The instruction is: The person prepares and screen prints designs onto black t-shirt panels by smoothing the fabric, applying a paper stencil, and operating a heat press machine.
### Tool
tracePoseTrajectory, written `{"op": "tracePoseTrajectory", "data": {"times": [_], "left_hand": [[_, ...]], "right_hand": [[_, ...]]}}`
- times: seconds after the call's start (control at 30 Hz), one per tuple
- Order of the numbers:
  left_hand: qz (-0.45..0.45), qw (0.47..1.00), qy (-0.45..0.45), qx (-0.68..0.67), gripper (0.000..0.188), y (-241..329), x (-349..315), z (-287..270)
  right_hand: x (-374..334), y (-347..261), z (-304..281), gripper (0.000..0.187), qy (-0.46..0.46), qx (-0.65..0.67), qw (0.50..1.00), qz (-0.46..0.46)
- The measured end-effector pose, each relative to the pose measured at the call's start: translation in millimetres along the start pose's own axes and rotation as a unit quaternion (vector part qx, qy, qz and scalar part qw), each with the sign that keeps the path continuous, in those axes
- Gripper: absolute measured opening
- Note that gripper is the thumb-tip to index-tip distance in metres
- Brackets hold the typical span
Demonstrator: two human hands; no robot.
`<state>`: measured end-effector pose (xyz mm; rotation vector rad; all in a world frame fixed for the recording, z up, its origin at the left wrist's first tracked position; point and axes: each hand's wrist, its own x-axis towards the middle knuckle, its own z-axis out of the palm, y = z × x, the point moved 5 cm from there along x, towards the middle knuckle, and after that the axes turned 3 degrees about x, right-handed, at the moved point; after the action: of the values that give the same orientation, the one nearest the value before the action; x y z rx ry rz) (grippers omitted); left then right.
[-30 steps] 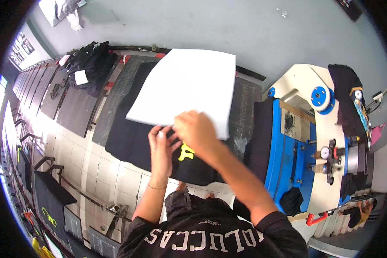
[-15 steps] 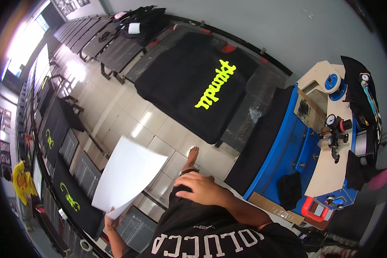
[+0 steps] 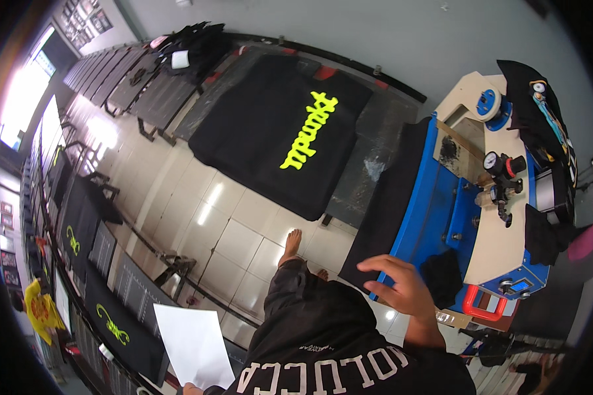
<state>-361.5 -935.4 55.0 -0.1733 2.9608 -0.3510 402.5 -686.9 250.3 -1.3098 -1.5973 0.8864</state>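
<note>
My left hand (image 3: 192, 389), at the lower edge, grips a white sheet of paper (image 3: 194, 342) by its near edge. Only a bit of that hand shows. My right hand (image 3: 405, 286) is in the air in front of the blue heat press (image 3: 422, 217), thumb and fingers apart, holding nothing. A black T-shirt (image 3: 244, 131) with a bright yellow-green lettered print (image 3: 310, 130) lies spread on a dark board beyond my feet. Black fabric (image 3: 382, 217) covers the press's near left side.
Beside the press's air gauge (image 3: 491, 161) hang dark garments (image 3: 537, 105). A red handle (image 3: 478, 306) juts out low on it. Rows of printing boards (image 3: 151, 99) run to the far left, with a heap of black clothes (image 3: 191, 46). Someone in a yellow shirt (image 3: 39, 309) stands at left.
My left hand has drawn the paper down toward my body. My right hand has left my thigh and moved right, up toward the heat press. The view has shifted slightly.
</note>
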Motion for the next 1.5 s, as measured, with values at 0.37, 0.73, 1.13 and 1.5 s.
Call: {"op": "tracePoseTrajectory", "data": {"times": [0.37, 0.73, 1.13, 1.5], "left_hand": [[0.781, 0.537, 0.081, -0.308, 0.037, 538, -430, -49], [0.944, 0.285, 0.161, -0.043, 0.039, 598, -959, 12], [0.930, 0.351, 0.096, 0.058, 0.022, 685, -1052, 22], [0.962, 0.251, 0.045, -0.096, 0.062, 685, -1029, 46]], "right_hand": [[-178, -31, -119, 0.033, 0.653, -0.145, 0.727, -0.155], [-251, 19, -116, 0.033, 0.823, -0.241, 0.456, 0.239], [-266, 21, -116, 0.051, 0.838, -0.256, 0.402, 0.266], [-245, 12, -118, 0.047, 0.798, -0.282, 0.440, 0.299]]}}
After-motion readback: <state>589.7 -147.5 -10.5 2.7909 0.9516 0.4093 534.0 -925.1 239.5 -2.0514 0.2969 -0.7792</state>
